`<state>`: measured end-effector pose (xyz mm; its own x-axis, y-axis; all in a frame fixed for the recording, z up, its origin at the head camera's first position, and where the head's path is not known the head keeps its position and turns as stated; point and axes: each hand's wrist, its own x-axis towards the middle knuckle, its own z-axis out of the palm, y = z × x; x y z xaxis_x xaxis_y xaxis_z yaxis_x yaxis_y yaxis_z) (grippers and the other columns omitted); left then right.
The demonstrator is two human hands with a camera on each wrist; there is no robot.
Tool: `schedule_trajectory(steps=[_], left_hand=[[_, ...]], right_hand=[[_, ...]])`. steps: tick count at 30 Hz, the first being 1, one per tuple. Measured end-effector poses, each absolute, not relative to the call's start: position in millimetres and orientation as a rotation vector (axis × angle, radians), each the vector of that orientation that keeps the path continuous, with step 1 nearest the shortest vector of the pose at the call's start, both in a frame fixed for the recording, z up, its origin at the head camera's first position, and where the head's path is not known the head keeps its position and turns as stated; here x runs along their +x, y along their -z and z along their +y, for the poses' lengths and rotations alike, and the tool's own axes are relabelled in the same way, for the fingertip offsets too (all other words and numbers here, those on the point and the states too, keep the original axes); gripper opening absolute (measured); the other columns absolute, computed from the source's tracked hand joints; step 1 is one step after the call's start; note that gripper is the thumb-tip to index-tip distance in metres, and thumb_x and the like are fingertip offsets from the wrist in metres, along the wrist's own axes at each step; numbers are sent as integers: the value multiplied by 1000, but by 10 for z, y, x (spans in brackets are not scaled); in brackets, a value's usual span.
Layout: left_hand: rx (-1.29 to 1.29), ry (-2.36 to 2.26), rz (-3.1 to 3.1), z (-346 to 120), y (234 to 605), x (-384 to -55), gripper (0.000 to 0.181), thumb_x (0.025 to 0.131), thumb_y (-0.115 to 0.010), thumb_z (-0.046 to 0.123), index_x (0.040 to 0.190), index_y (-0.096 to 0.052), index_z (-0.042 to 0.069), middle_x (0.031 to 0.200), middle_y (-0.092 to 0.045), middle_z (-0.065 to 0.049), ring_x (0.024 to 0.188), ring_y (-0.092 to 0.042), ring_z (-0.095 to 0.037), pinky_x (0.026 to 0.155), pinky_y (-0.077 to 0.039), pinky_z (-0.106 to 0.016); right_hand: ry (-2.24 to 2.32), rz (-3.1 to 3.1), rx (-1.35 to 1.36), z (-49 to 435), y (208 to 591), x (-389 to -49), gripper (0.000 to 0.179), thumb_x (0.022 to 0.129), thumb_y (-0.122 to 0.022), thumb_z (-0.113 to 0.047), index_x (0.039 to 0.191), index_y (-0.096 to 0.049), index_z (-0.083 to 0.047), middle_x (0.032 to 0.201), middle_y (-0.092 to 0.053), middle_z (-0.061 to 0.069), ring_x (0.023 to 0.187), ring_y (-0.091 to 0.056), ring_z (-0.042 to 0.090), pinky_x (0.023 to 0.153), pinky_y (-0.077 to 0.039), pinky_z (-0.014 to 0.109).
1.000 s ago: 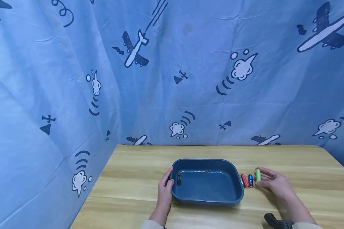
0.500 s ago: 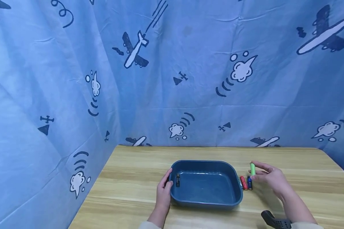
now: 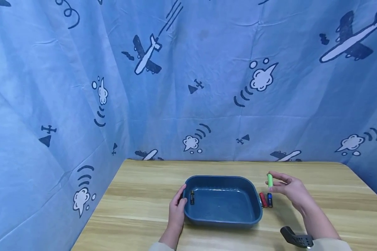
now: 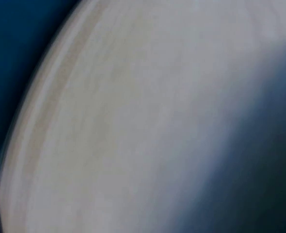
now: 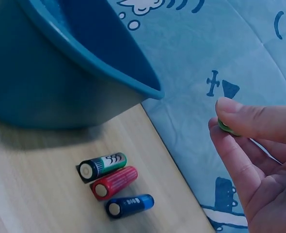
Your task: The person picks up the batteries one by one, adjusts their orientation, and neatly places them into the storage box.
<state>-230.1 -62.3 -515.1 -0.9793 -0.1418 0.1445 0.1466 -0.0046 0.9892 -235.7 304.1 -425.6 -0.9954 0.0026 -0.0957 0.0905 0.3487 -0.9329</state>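
Right-hand fingers (image 3: 279, 176) pinch the green battery (image 3: 270, 179); left-hand fingers (image 3: 178, 196) grip the tub (image 3: 224, 209). Should that pinch slip, the battery could roll toward the tabletop's (image 3: 336, 195) right edge.

Smooth, glossy plastic basin (image 3: 221, 206)

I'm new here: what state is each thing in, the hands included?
Basin: upright on the table
Dark battery: lying inside the basin
Left hand: gripping the basin's side
Light green battery: held above the table
Right hand: pinching the light green battery
Red battery: lying on the table
Blue battery: lying on the table
Green-and-black battery: lying on the table
Curtain: hanging, creased
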Motion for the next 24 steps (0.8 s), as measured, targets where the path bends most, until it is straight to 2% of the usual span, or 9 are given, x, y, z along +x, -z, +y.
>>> schedule_trajectory(steps=[8,12,18,24], left_hand=[[9,2120,-2057,-645,5153,-2300,41,90,-47,5,129,-56,15,136,-49,-3,131,-36,-23,108,-25,-43],[19,2149,-2055,-640,5117,-2298,41,91,-46,4,130,-55,13,137,-48,-4,132,-35,-25,108,-25,-44],[5,2149,-2075,-628,4863,-2176,41,90,-44,1,130,-53,3,137,-47,-11,131,-34,-31,107,-25,-47],[27,2135,-2101,-632,4762,-2120,41,90,-43,1,130,-52,2,137,-47,-11,131,-35,-30,107,-25,-45]], right_hand=[[1789,2482,80,2918,4241,-2427,82,73,-77,-21,139,-34,5,115,-61,20,89,-60,-3,99,-29,60],[1762,2507,80,2861,4221,-2461,83,72,-78,-25,139,-35,4,117,-60,21,92,-61,1,98,-29,62],[1735,2515,87,2801,4195,-2484,83,73,-77,-25,139,-36,3,120,-58,22,99,-61,11,97,-27,65],[1744,2499,80,2757,4187,-2504,83,73,-78,-25,139,-36,2,124,-55,23,100,-61,11,96,-27,65]])
